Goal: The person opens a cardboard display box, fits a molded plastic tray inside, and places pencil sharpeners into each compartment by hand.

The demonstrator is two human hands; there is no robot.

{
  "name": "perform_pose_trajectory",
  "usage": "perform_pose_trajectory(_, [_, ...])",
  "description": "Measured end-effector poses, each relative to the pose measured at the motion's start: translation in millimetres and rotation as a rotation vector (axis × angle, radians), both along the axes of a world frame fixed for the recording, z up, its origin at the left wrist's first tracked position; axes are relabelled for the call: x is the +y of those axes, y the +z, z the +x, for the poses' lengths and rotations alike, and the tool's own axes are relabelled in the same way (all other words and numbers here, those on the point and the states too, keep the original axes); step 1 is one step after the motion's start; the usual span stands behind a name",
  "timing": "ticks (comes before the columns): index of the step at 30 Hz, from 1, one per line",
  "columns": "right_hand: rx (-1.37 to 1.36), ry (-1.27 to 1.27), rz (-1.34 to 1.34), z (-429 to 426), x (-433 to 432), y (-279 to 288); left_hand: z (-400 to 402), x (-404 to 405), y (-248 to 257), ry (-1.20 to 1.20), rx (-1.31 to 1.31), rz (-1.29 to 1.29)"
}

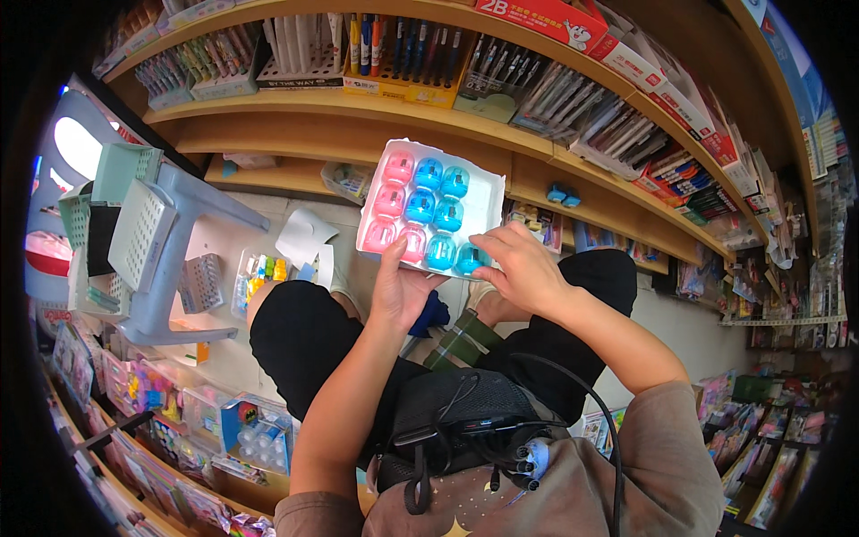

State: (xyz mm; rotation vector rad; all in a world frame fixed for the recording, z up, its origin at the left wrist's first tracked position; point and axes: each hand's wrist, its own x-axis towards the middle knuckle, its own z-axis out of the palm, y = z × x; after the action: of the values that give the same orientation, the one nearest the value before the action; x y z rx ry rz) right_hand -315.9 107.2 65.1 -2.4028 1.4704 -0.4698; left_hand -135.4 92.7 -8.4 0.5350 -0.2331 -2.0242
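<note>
A white open cardboard box (480, 201) is held up before me, tilted towards the camera. In it stand rounded plastic pencil sharpeners in rows: pink ones (389, 201) at the left, blue ones (421, 205) in the middle, and teal-blue ones (448, 215) to the right. My left hand (401, 285) grips the box at its near lower edge, thumb over the rim beside a pink sharpener. The fingers and thumb of my right hand (513, 263) are on the teal sharpener (471, 258) in the near right corner. The box's right part shows bare white bottom.
Wooden shelves (402, 107) with boxes of pens curve across the front. A blue plastic stool (184, 194) bearing perforated trays (141, 235) stands at the left. A clear bin of small colourful items (258, 275) and white paper (305, 235) lie on the floor. Two blue sharpeners (562, 195) sit on a lower shelf.
</note>
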Motion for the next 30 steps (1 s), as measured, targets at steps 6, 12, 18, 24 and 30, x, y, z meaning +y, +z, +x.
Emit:
perform_pose_trajectory(6, [0.102, -0.054, 0.068, 9, 1, 10, -2, 3, 2, -0.017, -0.015, -0.013])
perform_pose_trajectory(12, [0.047, -0.064, 0.106, 2, 0, -2, -3, 3, -1, -0.007, -0.03, 0.028])
perform_pose_trajectory(18, [-0.482, -0.2, 0.044, -35, -18, -11, -4, 0, -9, 0.027, -0.089, 0.038])
perform_pose_trajectory(24, [0.249, -0.48, 0.078, -158, -68, -76, -9, -4, -13, -0.032, -0.082, 0.068])
perform_pose_trajectory(30, [0.523, -0.568, 0.482, -169, -106, -82, -7, -6, -21, -0.009, -0.096, 0.12])
